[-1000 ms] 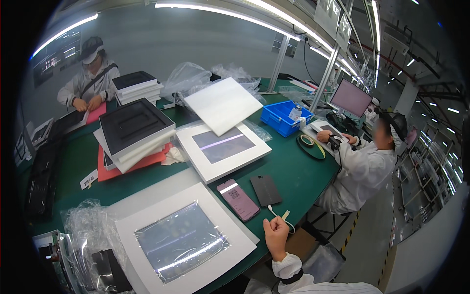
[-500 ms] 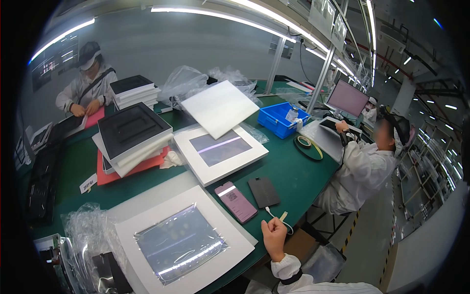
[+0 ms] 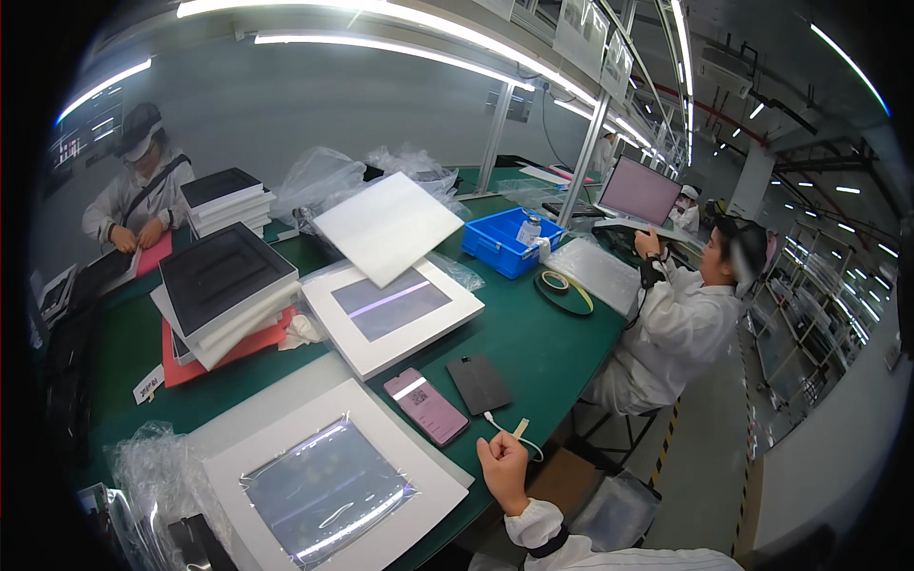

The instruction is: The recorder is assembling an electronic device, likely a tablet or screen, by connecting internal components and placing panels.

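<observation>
My right hand point(image 3: 505, 468) rests at the table's near edge, its fingers curled into a loose fist, and nothing shows sticking out of it. Just beyond it runs a white cable point(image 3: 535, 447) with a pale tab, plugged into a flat dark grey box point(image 3: 479, 383). A pink-screened phone point(image 3: 426, 407) lies left of that box. In front of me, a white-framed panel point(image 3: 328, 490) under clear film lies on a white sheet. Farther back sits another white-framed panel point(image 3: 393, 303), with a white foam sheet point(image 3: 387, 228) resting on its far part. My left hand is not in view.
Stacked black-topped trays point(image 3: 227, 281) stand on red sheets at left, near crumpled clear plastic point(image 3: 157, 466). A blue bin point(image 3: 505, 249) and tape rolls point(image 3: 562, 291) sit at right. One co-worker point(image 3: 666, 324) sits at the right; another point(image 3: 143, 195) works at the far left.
The whole view has shifted, so the table and its things appear farther left. My right hand keeps its curled shape beside the cable. The co-worker at right has raised the flat piece in their hands.
</observation>
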Demonstrator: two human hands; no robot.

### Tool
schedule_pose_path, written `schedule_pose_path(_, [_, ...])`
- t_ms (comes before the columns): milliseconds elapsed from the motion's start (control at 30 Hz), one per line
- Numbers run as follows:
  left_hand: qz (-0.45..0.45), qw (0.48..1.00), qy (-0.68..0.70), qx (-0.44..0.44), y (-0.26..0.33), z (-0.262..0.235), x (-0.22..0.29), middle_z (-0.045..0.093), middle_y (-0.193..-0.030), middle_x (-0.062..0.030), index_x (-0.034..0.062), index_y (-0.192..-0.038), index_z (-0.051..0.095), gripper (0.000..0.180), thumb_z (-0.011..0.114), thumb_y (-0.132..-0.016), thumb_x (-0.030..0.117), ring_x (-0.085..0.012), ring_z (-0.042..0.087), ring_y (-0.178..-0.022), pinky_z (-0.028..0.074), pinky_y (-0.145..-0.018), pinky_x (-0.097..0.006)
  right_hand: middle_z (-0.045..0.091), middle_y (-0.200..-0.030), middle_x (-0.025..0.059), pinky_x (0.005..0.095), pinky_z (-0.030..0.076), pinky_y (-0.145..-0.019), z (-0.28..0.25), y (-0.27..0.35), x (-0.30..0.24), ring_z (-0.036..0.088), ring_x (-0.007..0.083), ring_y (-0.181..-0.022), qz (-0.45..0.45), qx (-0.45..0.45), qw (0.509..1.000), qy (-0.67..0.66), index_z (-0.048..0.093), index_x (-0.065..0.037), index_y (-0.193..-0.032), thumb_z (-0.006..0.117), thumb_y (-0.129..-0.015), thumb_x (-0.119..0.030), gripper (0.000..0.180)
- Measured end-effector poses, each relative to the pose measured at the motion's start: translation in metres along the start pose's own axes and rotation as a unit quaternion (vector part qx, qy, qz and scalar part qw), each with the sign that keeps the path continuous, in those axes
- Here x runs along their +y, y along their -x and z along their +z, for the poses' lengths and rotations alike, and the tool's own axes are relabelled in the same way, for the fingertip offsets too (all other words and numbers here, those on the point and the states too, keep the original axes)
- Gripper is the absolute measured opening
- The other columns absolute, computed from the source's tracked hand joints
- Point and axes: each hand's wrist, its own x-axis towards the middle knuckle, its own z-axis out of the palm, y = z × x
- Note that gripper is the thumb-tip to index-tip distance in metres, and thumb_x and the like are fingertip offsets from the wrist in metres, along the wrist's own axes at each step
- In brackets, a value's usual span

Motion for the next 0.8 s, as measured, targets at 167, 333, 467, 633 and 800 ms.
schedule_pose_path(167, [0.008,1.0,0.003,0.006,0.001,0.001,0.007,0.061,-0.087,-0.0046,0.0007,-0.091,0.063,0.013,0.066,-0.086,0.012,-0.0159,0.056,-0.083,0.044,-0.078,-0.028,0.032,-0.056,-0.0057,0.0231,0.024,-0.045,0.002,-0.001,0.002,0.029,0.0028,-0.052,-0.01,-0.001,1.0,0.011,0.036,-0.007,-0.062,0.062,-0.085,-0.003,0.036])
schedule_pose_path(333, [-0.001,1.0,0.014,0.007,-0.004,-0.001,-0.007,0.062,-0.087,-0.0046,0.001,-0.092,0.063,0.013,0.066,-0.085,0.011,-0.016,0.056,-0.084,0.044,-0.078,-0.028,0.032,-0.058,-0.0079,0.0217,0.023,-0.046,0.001,-0.002,0.007,0.028,0.0016,-0.054,-0.01,0.002,1.0,0.014,0.034,-0.009,-0.062,0.063,-0.084,-0.002,0.037])
schedule_pose_path(467, [0.001,1.0,-0.008,0.011,-0.004,-0.002,-0.01,0.062,-0.088,-0.0045,0.0015,-0.093,0.063,0.012,0.066,-0.085,0.011,-0.0157,0.057,-0.085,0.045,-0.079,-0.028,0.032,-0.058,-0.0078,0.0217,0.023,-0.046,0.001,-0.001,0.006,0.028,0.0017,-0.053,-0.002,0.001,1.0,0.004,0.035,-0.009,-0.062,0.064,-0.083,-0.002,0.037])
schedule_pose_path(633, [-0.022,0.999,0.027,-0.006,-0.002,-0.002,-0.005,0.062,-0.089,-0.0042,0.0015,-0.093,0.063,0.013,0.065,-0.086,0.012,-0.015,0.057,-0.086,0.045,-0.079,-0.027,0.032,-0.056,-0.0058,0.023,0.023,-0.045,0.0,0.0,0.0,0.028,0.0026,-0.052,-0.014,0.005,1.0,0.008,0.035,-0.007,-0.062,0.062,-0.085,-0.003,0.036])
schedule_pose_path(800, [0.239,0.917,-0.318,0.013,-0.045,-0.009,-0.121,0.062,-0.088,-0.0044,0.0014,-0.092,0.063,0.012,0.064,-0.087,0.012,-0.0154,0.057,-0.084,0.044,-0.078,-0.027,0.031,-0.056,-0.006,0.0232,0.023,-0.045,0.005,0.001,0.004,0.028,0.0026,-0.052,-0.006,-0.004,1.0,0.005,0.035,-0.007,-0.062,0.062,-0.085,-0.002,0.036])
